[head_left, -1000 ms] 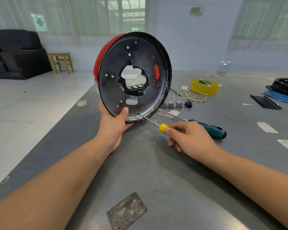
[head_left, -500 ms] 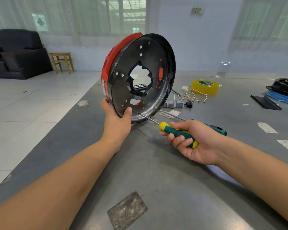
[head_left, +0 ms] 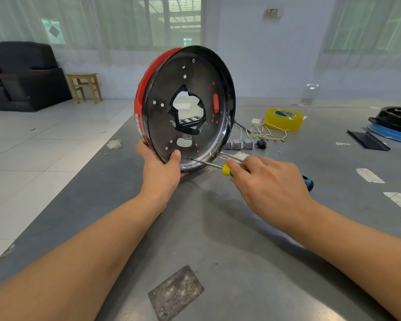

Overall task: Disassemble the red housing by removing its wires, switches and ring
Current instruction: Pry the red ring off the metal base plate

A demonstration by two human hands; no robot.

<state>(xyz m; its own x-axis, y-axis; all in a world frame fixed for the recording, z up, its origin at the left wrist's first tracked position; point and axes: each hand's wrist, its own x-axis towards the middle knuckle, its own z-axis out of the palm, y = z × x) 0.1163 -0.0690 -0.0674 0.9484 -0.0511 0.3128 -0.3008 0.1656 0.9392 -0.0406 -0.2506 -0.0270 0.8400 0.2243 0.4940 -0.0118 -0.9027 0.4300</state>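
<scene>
The red housing (head_left: pixel 142 105) stands on edge on the grey table, its black underside plate (head_left: pixel 192 89) facing me with a jagged hole in the middle. My left hand (head_left: pixel 160 170) grips its lower rim, thumb on the plate. My right hand (head_left: pixel 269 184) holds a screwdriver with a yellow and green handle (head_left: pixel 226 169), palm turned down; the shaft tip sits at a screw hole near the bottom of the plate. Loose yellow wires (head_left: pixel 267 134) and grey switches (head_left: pixel 239 144) lie on the table behind.
A roll of yellow tape (head_left: pixel 284 119) sits at the back right. A second screwdriver (head_left: pixel 308 181) lies behind my right hand. A black and blue housing (head_left: pixel 394 126) and a black strip (head_left: pixel 367 140) are at the far right. The table edge runs along the left.
My right hand has rolled over on the screwdriver handle from palm-up to palm-down. The housing has stayed upright, turning slightly in my left hand.
</scene>
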